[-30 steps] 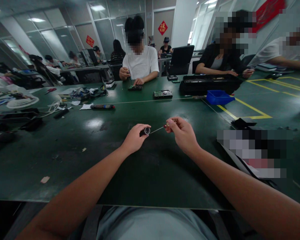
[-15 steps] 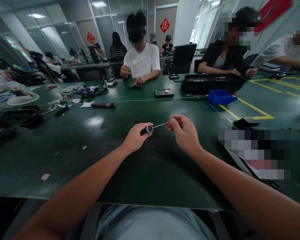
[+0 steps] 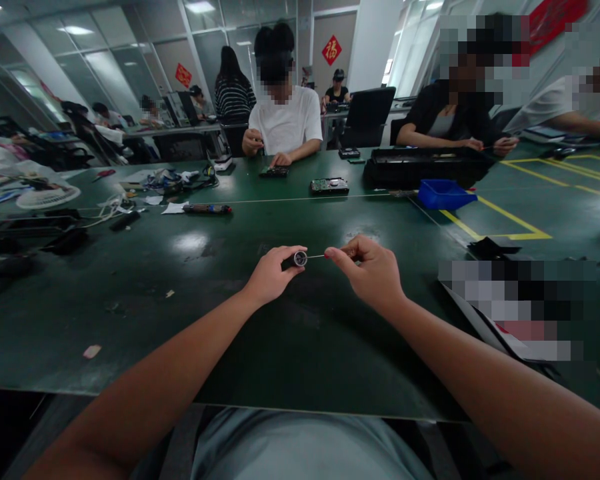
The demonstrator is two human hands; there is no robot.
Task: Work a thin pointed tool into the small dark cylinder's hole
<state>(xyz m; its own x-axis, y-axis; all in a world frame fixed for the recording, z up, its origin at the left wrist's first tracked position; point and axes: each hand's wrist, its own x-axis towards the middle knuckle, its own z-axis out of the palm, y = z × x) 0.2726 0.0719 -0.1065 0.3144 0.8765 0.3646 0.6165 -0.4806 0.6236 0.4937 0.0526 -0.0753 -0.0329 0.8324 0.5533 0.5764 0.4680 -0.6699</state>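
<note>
My left hand [image 3: 270, 273] is closed around a small black cylinder with a shiny round end [image 3: 299, 259], held just above the dark green table [image 3: 190, 313]. My right hand [image 3: 373, 270] pinches the handle of a thin metal tool, likely a small screwdriver [image 3: 320, 256], whose tip points left into the cylinder's shiny end. The two hands are close together over the middle of the table. Most of the tool's handle is hidden inside my right fingers.
A blue bin [image 3: 443, 194] and a long black device [image 3: 425, 167] lie at the far right, circuit boards [image 3: 329, 186] across the table. Tools, cables and a white fan [image 3: 47, 197] clutter the far left. Papers [image 3: 510, 320] lie right. Several people sit opposite.
My right hand has moved left toward my left hand, so less of the thin shaft shows between them. The cylinder's shiny end has turned more toward me.
</note>
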